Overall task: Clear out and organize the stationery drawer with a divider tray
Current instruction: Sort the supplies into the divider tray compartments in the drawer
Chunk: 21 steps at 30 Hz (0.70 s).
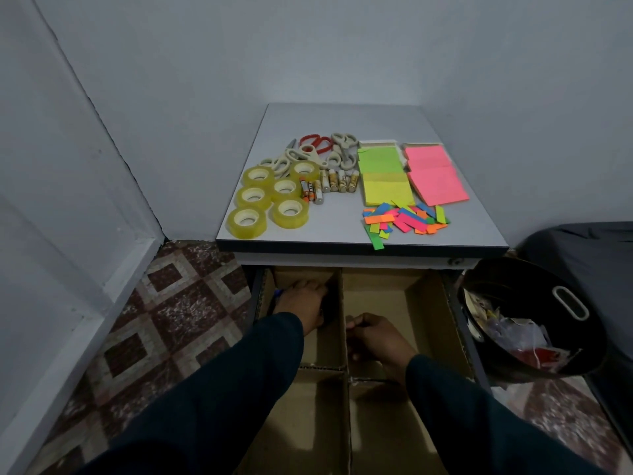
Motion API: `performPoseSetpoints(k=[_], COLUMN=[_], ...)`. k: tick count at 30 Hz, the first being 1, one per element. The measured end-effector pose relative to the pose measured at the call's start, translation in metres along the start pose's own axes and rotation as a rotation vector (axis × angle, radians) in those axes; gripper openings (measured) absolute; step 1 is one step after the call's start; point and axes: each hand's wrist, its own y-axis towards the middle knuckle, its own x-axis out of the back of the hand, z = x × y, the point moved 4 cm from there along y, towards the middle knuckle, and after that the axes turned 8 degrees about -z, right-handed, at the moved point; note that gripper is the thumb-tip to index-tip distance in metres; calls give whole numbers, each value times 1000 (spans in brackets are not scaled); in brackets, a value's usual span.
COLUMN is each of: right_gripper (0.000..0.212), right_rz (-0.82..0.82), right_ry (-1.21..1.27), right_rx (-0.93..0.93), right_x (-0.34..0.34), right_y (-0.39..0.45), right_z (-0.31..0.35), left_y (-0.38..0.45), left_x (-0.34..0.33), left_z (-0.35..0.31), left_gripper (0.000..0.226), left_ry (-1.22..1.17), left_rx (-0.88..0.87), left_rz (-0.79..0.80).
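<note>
A brown cardboard divider tray (428,303) fills the open drawer below the cabinet top (335,231). My left hand (303,303) reaches into the tray's back-left compartment and grips dark pens, a blue tip (278,291) showing at its left. My right hand (376,337) lies in the right compartment, its curled fingers on the tray's centre wall (342,296). On the cabinet top lie several tape rolls (270,200), scissors (318,149), glue sticks (337,181), green, yellow and pink sticky notes (435,176) and a heap of coloured paper flags (404,219).
A black bin (561,303) holding plastic and paper scraps stands right of the drawer. White walls close in at the left and behind the cabinet. Patterned floor tiles (171,320) lie to the left.
</note>
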Motion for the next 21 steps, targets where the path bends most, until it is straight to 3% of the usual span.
performPoseSetpoints(k=[8,21], right_gripper=[9,12], right_rz=[14,8], right_ry=[-9,-44], right_rx=[4,6], right_x=[0,0], right_y=[-3,0], right_z=[2,0], left_y=[-4,-8], left_x=[6,5], left_z=[-9,-1], left_gripper=[55,55], left_ry=[282,228], left_rx=[-80,-21], left_rz=[50,51])
